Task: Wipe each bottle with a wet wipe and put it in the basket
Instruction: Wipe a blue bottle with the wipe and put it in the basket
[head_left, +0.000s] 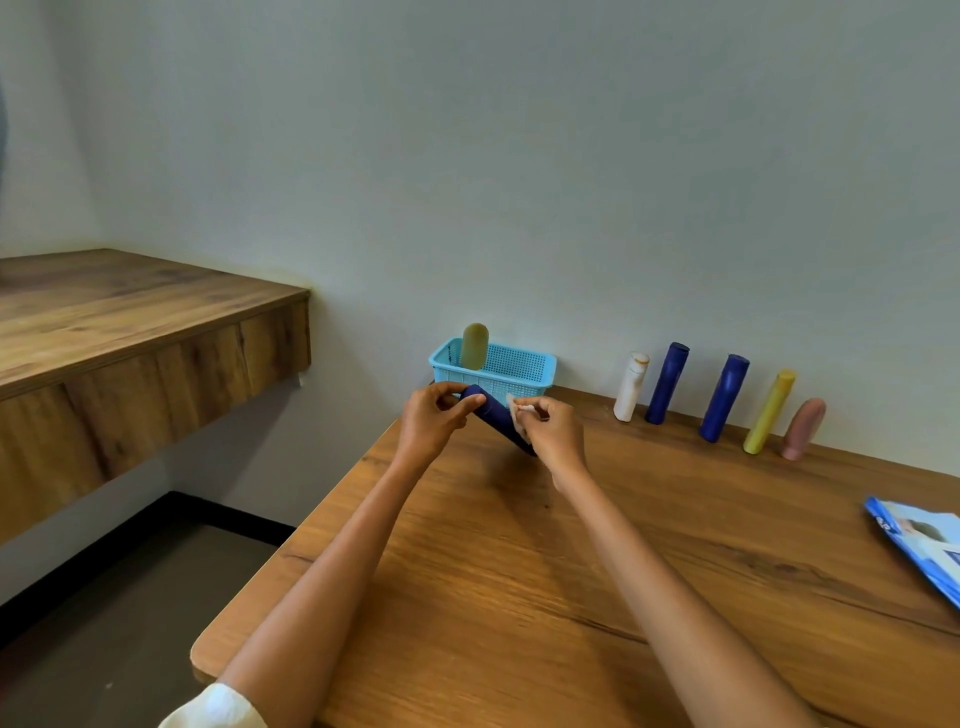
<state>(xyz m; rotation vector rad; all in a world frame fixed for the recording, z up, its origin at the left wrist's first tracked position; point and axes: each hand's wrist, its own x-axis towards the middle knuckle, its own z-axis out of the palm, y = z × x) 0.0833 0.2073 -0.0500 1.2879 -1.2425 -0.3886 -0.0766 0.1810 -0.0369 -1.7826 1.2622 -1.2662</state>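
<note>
My left hand (435, 417) grips the upper end of a dark blue bottle (496, 414), held tilted just above the wooden table (519, 571). My right hand (550, 428) pinches a white wet wipe (515, 410) against the bottle's side. Right behind them stands the light blue basket (519, 364) with an olive-green bottle (475, 346) upright inside. Along the wall to the right stand a white bottle (630, 386), two dark blue bottles (667, 383) (724, 398), a yellow bottle (769, 411) and a pink bottle (804, 429).
A blue and white wet-wipe pack (924, 545) lies at the table's right edge. A second wooden counter (130, 322) stands to the left across a gap over dark floor. The table's left edge runs close to my left forearm.
</note>
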